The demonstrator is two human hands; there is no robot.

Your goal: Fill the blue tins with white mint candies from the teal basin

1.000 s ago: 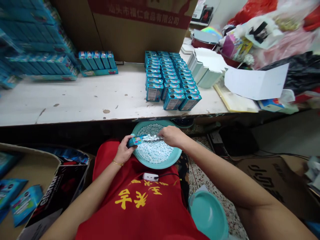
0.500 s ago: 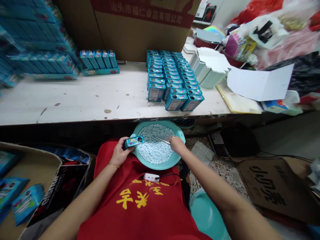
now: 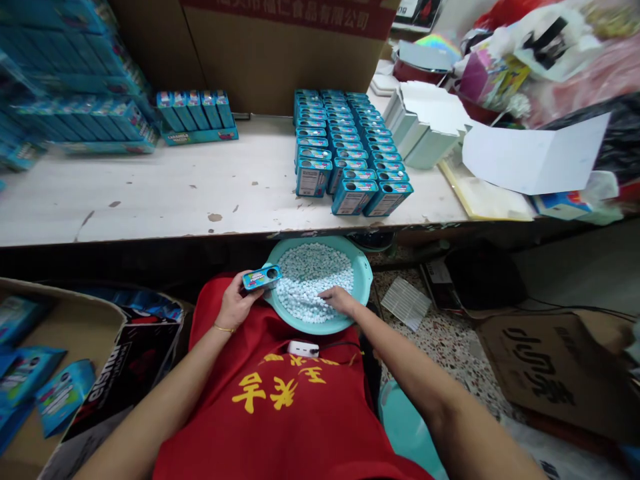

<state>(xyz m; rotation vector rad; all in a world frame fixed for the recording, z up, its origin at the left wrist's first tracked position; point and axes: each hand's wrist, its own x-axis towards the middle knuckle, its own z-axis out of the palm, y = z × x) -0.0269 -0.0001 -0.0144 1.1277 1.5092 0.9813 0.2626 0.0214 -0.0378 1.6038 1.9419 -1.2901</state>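
My left hand (image 3: 236,305) holds a small blue tin (image 3: 261,277) at the left rim of a turquoise bowl (image 3: 365,270). The tin's top faces up and shows a dark round opening. Pale blue and white pellets (image 3: 315,267) fill much of the bowl. Over the pellets, right of the bowl's middle, my right hand (image 3: 338,299) is closed on a thin metal scoop, whose far end is hard to make out among the pellets.
Rows of blue tins (image 3: 350,143) stand on the white table (image 3: 190,200). Blue display trays (image 3: 200,135) sit at the left, white folded cartons (image 3: 433,120) at the right. An open cardboard box (image 3: 117,333) with blue packs lies lower left. A white device (image 3: 303,349) rests on the red apron (image 3: 295,427).
My right hand has moved left and slightly down over the pellets, and the scoop shows less. My left hand has shifted slightly left with the tin. The whole view has shifted a little.
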